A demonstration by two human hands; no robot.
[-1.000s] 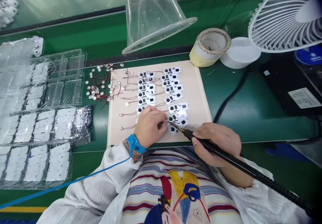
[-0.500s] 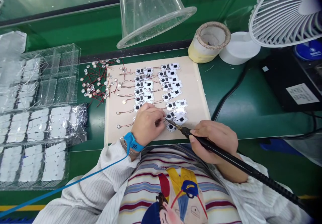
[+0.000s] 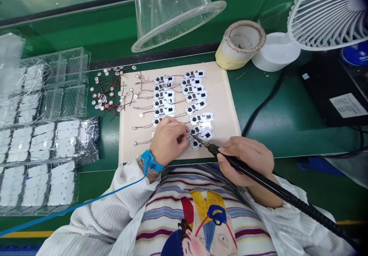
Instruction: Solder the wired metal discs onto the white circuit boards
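My right hand (image 3: 247, 160) is closed round the black handle of a soldering iron (image 3: 212, 148). The iron's tip points left and touches or nearly touches the left end of a white circuit board (image 3: 207, 135) low in the right-hand column. My left hand (image 3: 169, 137), with a blue wrist strap (image 3: 151, 162), pinches a thin wire beside that tip; its fingers partly hide the wire. Under and left of this hand runs another column of white boards (image 3: 164, 103), with red wires leading to small round discs (image 3: 135, 143). All lie on a beige sheet (image 3: 143, 154).
A heap of wired discs (image 3: 105, 98) lies left of the sheet. Clear trays (image 3: 64, 206) of boards fill the far left. A clear funnel-shaped hood (image 3: 175, 22) hangs above. Behind right stand a tape-wrapped ring (image 3: 224, 58), a white dish (image 3: 276, 56), a fan (image 3: 324, 18) and a black box (image 3: 327, 91).
The view has shifted slightly. Both hands keep their grips, and the iron's tip has barely moved at the board's left end.
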